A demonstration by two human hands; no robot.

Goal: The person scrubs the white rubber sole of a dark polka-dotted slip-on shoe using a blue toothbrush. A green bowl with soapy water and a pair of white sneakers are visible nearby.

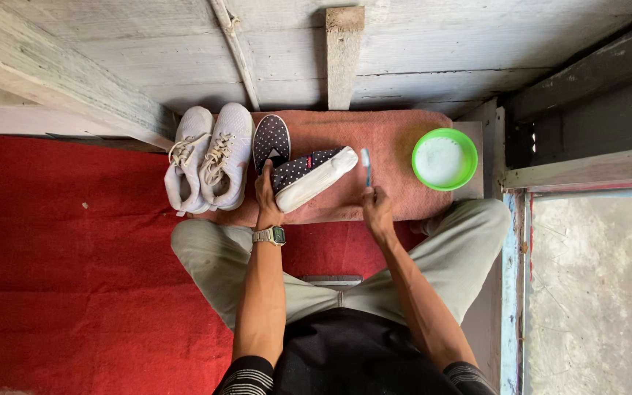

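My left hand point(265, 194) grips the heel end of a dark polka-dot slip-on shoe point(309, 175), which lies tilted on its side with its white sole turned toward my right. My right hand point(377, 207) holds a toothbrush point(366, 165) upright, bristle end up, just right of that shoe's toe and not touching it. The matching polka-dot shoe point(271, 139) lies flat just behind the held one. All rest on a pink towel point(389, 146). I wear a metal wristwatch point(270, 235) on my left wrist.
A pair of white lace-up sneakers point(210, 157) sits at the towel's left end. A green bowl of white foamy liquid point(444, 159) stands at its right end. A red carpet point(74, 271) covers the floor; wooden wall planks point(418, 51) are behind, and a doorway step point(594, 292) is to the right.
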